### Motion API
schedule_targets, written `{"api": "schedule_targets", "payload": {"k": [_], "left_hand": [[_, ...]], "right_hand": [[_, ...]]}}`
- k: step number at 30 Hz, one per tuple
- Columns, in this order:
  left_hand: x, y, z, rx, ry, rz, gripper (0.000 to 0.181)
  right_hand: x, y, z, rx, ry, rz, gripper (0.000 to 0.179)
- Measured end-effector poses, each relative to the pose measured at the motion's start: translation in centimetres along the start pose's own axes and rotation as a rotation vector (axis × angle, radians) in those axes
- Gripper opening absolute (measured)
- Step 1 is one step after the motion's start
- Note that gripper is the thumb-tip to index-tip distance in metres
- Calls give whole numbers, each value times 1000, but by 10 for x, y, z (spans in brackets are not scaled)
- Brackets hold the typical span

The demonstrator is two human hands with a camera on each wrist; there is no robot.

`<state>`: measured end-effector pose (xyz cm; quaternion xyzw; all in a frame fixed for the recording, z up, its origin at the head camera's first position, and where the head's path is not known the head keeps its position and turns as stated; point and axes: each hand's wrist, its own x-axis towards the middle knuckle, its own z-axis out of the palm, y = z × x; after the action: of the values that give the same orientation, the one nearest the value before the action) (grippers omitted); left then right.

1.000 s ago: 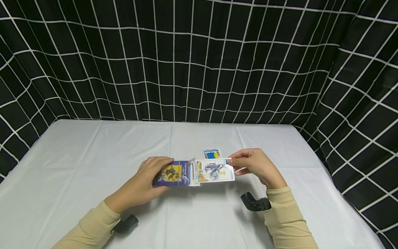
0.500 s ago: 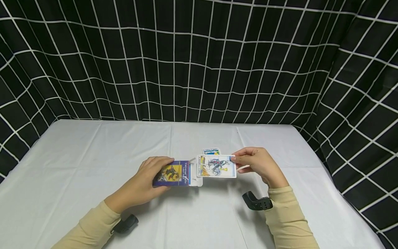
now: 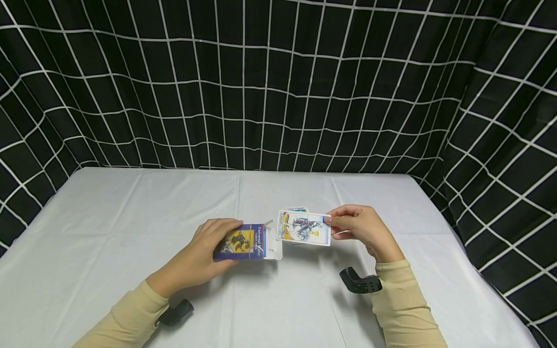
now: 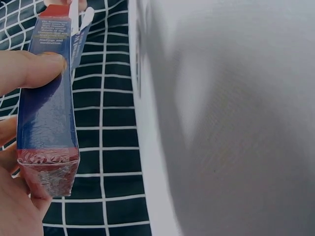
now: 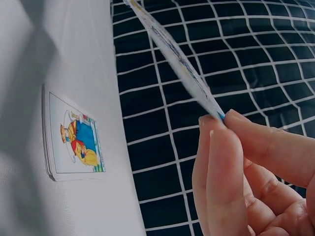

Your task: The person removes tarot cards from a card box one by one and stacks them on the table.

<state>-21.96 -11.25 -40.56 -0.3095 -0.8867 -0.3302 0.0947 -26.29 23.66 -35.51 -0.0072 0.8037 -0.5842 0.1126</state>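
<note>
My left hand (image 3: 204,251) grips a blue tarot card box (image 3: 241,241) just above the white table (image 3: 130,217), its open flap (image 3: 274,241) pointing right. In the left wrist view the box (image 4: 47,103) shows its blue side, with my thumb (image 4: 29,69) on it. My right hand (image 3: 359,227) pinches a picture card (image 3: 304,228) by its right end, holding it in the air right of the box. The right wrist view shows that card (image 5: 172,56) edge-on between my fingertips (image 5: 221,132). Another card (image 5: 74,135) lies face up on the table, mostly hidden behind the held card (image 3: 297,210).
A black curtain with a white grid (image 3: 278,82) closes off the back and right side of the table. Black wrist-camera mounts sit near my left sleeve (image 3: 176,313) and right sleeve (image 3: 359,282).
My right hand has drawn the card out of the box mouth and lifted it up and slightly back, over the card lying on the table. The left hand and box stayed still.
</note>
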Motion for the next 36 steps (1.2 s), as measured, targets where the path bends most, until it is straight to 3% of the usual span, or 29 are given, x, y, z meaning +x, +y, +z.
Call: {"api": "schedule_targets", "payload": {"k": [5,13,19,24,30,36], "left_hand": [[0,-1,0,12,10,1,72],[0,0,0,9,1,-10,72],[0,0,0,9,-6,-15,72],[0,1,0,9,-9,-12,72],[0,2,0,11,-9,-6,72],[0,3,-1,7,-7,-4,72]], "right_hand": [[1,1,-1,32,10,1,26],[0,1,-2,110,23,19,3],[8,12,-7,146,4,26,16],[7,8,-2,97,18,50,31],[7,6,2,35,23,61,29],[10,11,2,133,2,86,29]]}}
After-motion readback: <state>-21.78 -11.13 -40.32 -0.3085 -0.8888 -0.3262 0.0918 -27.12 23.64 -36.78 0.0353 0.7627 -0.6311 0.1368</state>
